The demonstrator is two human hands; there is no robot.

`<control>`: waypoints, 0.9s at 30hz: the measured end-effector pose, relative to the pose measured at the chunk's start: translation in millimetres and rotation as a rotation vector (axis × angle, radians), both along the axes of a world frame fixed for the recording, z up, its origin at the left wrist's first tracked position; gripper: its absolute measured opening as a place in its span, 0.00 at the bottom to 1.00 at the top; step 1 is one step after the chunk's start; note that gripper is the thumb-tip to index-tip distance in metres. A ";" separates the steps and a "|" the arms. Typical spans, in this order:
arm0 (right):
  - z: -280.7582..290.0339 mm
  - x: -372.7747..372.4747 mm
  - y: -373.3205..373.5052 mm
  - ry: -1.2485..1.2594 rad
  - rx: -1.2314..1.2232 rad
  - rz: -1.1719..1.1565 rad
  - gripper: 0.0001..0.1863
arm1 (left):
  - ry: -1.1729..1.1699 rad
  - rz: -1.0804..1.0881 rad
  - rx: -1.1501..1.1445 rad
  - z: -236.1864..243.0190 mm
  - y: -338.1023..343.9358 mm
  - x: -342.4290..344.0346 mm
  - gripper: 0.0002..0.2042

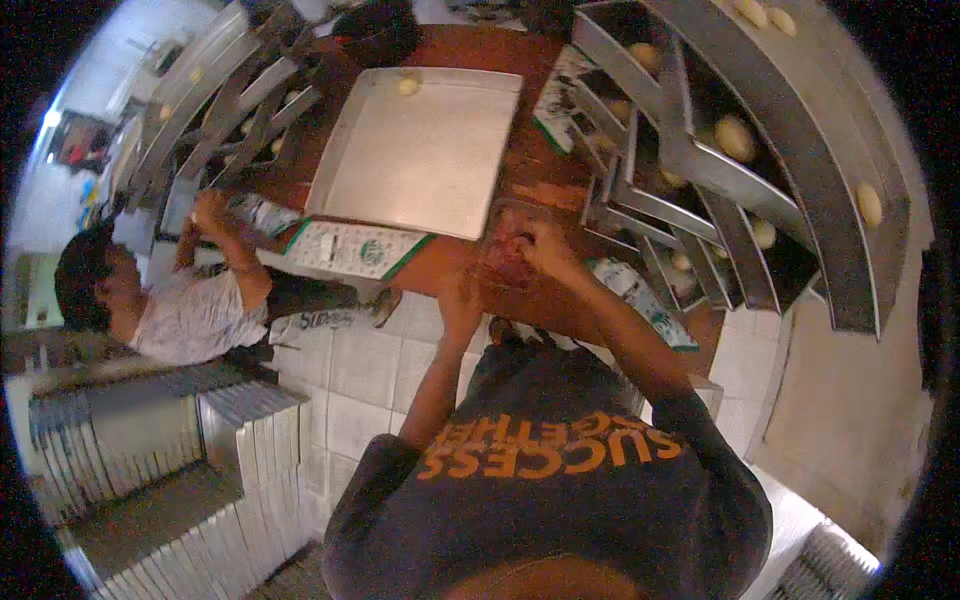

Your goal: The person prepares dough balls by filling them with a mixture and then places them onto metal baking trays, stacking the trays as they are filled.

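Right hand (543,250) curled over the reddish container (510,268), holding what I can't tell, I count one pale ball (409,87) on the tray (425,155), so much seems left.

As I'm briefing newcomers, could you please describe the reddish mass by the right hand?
On the brown table, find the large pale tray. By its lower right corner and the right hand sits the reddish mass, mottled and redder than the table.

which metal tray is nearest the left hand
The middle tray ahead of the left hand, one pale ball near its far edge; the other trays are stacked either side.
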State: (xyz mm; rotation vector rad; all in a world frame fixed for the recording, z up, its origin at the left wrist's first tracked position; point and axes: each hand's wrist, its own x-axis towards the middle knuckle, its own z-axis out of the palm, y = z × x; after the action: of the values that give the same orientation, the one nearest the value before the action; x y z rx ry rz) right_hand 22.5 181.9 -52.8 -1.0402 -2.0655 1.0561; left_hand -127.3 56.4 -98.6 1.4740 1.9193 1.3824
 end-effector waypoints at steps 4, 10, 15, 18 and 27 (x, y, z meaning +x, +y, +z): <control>-52.9 -13.7 10.2 -0.190 0.025 -0.002 0.14 | 0.026 0.160 -0.086 16.6 -31.1 -14.3 0.09; -38.6 1.8 0.2 -0.167 0.060 -0.060 0.18 | 0.026 0.140 -0.080 13.5 -10.8 -56.5 0.08; -47.8 6.6 -4.6 -0.279 0.062 -0.010 0.18 | -0.013 0.059 0.052 23.2 74.3 -71.9 0.08; -35.0 8.5 -11.4 -0.255 0.033 -0.039 0.19 | -0.009 0.019 0.082 21.2 108.8 -63.4 0.08; -59.7 102.6 -37.6 -0.061 -0.332 -0.274 0.15 | -0.060 0.248 -0.143 -28.6 63.0 -38.0 0.16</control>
State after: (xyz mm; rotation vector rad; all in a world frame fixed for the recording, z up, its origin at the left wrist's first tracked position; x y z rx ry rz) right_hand 125.2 144.3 -112.6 -1.4882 -1.7611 1.2595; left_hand -165.3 119.4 -127.2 1.1472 2.1702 1.3396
